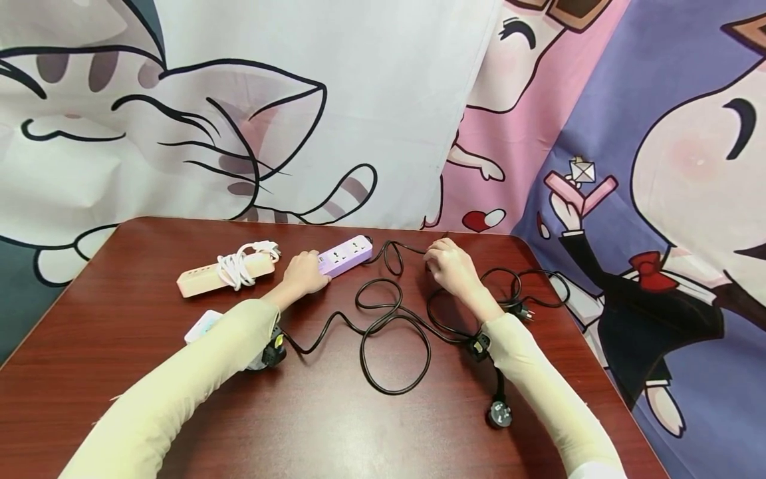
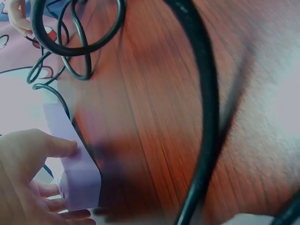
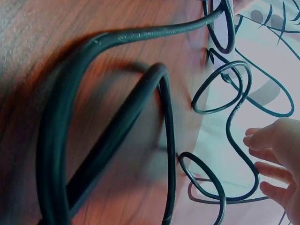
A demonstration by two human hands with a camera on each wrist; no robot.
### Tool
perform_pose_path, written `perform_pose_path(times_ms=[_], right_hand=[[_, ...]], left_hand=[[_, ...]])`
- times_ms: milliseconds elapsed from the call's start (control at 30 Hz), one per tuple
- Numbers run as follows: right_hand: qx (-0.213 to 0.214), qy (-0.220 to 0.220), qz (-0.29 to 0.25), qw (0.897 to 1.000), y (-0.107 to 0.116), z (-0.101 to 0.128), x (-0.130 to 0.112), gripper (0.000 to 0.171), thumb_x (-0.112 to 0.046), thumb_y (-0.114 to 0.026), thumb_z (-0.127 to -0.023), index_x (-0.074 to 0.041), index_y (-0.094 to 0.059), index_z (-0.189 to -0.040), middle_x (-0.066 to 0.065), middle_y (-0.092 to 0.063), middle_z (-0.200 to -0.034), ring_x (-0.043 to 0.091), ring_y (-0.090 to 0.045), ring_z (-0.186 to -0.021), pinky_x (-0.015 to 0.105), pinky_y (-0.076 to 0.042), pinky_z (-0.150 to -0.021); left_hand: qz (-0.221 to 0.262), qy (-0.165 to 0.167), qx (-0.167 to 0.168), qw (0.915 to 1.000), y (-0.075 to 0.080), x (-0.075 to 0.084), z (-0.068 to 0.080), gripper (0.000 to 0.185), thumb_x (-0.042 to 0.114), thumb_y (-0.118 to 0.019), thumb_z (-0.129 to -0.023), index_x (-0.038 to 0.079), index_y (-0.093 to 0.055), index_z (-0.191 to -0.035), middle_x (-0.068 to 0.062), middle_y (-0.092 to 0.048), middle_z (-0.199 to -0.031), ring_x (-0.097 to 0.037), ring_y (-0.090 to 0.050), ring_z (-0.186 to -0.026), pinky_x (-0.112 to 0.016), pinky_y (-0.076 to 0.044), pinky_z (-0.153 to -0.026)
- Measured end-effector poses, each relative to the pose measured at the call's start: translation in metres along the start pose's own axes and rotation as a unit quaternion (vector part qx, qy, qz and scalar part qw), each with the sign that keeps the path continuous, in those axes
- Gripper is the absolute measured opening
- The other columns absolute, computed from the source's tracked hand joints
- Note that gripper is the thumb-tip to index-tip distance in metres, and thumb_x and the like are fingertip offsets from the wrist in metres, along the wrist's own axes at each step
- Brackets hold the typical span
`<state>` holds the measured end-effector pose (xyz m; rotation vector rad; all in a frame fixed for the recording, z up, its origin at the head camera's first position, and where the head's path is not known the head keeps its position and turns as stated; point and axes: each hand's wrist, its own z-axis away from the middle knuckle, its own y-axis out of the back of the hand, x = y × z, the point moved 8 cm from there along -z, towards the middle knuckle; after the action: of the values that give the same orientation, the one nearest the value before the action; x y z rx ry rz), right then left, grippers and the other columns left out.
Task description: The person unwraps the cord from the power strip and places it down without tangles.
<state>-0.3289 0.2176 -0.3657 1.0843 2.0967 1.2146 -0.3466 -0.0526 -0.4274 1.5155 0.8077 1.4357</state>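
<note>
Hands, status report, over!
Left hand grips long lavender plastic power strip. Right hand at its thin black cord, grip unclear. Looped black cable between forearms.

Two hands: left hand (image 1: 305, 273), right hand (image 1: 452, 269). Two socket strips near far edge of worktop (image 1: 383, 436): purple strip (image 1: 353, 253), cream strip (image 1: 200, 279). One white plug (image 1: 272, 249), same edge. Two black plugs (image 1: 525, 313) (image 1: 499, 414) toward right edge. Black cords (image 1: 427, 356): too tangled to count.

Cartoon backdrop (image 1: 383, 113) behind brown table (image 1: 335, 439)

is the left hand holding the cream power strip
No, the left hand grips the purple power strip, and the cream power strip lies apart from it.
</note>
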Motion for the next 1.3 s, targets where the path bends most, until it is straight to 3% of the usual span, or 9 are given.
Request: perform_pose_path(times_ms=[167,367,533,733,1067,1133,1300], right_hand=[[0.003,0.028,-0.010,1.000,-0.001,-0.001,-0.010,0.013,0.005,-0.067,-0.076,-0.003,-0.073,-0.085,0.011,-0.072,-0.098,0.028,-0.060,-0.111,0.036,-0.048,-0.095],[0.017,0.051,-0.024,0.998,0.000,-0.003,-0.020,0.014,0.006,-0.066,-0.078,-0.003,-0.074,-0.085,0.011,-0.072,-0.098,0.029,-0.060,-0.110,0.036,-0.048,-0.094],[0.031,0.057,-0.025,0.998,0.005,-0.006,-0.029,0.015,0.005,-0.066,-0.079,-0.005,-0.074,-0.087,0.009,-0.071,-0.096,0.026,-0.059,-0.102,0.036,-0.050,-0.087],[0.048,0.069,-0.020,0.996,0.011,-0.012,-0.042,0.014,0.003,-0.068,-0.078,-0.006,-0.074,-0.087,0.007,-0.071,-0.094,0.024,-0.058,-0.096,0.035,-0.049,-0.086],[0.055,0.110,-0.009,0.992,0.025,-0.033,-0.077,0.010,-0.007,-0.075,-0.079,-0.010,-0.075,-0.088,0.002,-0.072,-0.092,0.021,-0.061,-0.092,0.035,-0.049,-0.083],[0.055,0.116,-0.008,0.992,0.028,-0.039,-0.083,0.010,-0.008,-0.076,-0.079,-0.011,-0.075,-0.089,0.001,-0.072,-0.091,0.021,-0.060,-0.089,0.035,-0.048,-0.080],[0.038,0.126,-0.007,0.991,0.031,-0.057,-0.099,0.011,-0.014,-0.075,-0.081,-0.012,-0.074,-0.092,0.000,-0.072,-0.094,0.021,-0.057,-0.085,0.035,-0.046,-0.076]], left_hand=[[0.022,-0.023,0.012,0.9994,0.008,-0.001,0.005,0.067,0.021,-0.065,-0.082,-0.010,-0.041,-0.137,-0.031,-0.050,-0.132,-0.043,-0.051,-0.120,-0.051,-0.039,-0.102],[0.058,-0.096,0.056,0.9921,0.026,0.010,0.015,0.062,0.014,-0.064,-0.082,-0.005,-0.044,-0.138,-0.027,-0.052,-0.134,-0.040,-0.051,-0.122,-0.051,-0.039,-0.102],[0.080,-0.138,0.085,0.9836,0.043,0.018,0.034,0.053,0.010,-0.064,-0.082,0.000,-0.053,-0.132,-0.021,-0.059,-0.130,-0.035,-0.056,-0.118,-0.049,-0.043,-0.097],[0.071,-0.165,0.119,0.9765,0.067,0.017,0.061,0.046,0.014,-0.065,-0.081,0.004,-0.060,-0.126,-0.017,-0.064,-0.124,-0.034,-0.058,-0.115,-0.049,-0.044,-0.094],[0.083,-0.202,0.207,0.9536,0.104,-0.015,0.113,0.038,0.012,-0.067,-0.082,0.006,-0.065,-0.120,-0.012,-0.067,-0.118,-0.033,-0.060,-0.110,-0.050,-0.046,-0.090],[0.084,-0.197,0.219,0.9519,0.111,-0.023,0.121,0.038,0.011,-0.068,-0.081,0.006,-0.065,-0.119,-0.013,-0.068,-0.116,-0.033,-0.061,-0.110,-0.051,-0.044,-0.092],[0.082,-0.159,0.237,0.9550,0.125,-0.047,0.133,0.038,0.013,-0.069,-0.079,0.009,-0.067,-0.117,-0.013,-0.069,-0.112,-0.032,-0.062,-0.103,-0.053,-0.043,-0.081]])
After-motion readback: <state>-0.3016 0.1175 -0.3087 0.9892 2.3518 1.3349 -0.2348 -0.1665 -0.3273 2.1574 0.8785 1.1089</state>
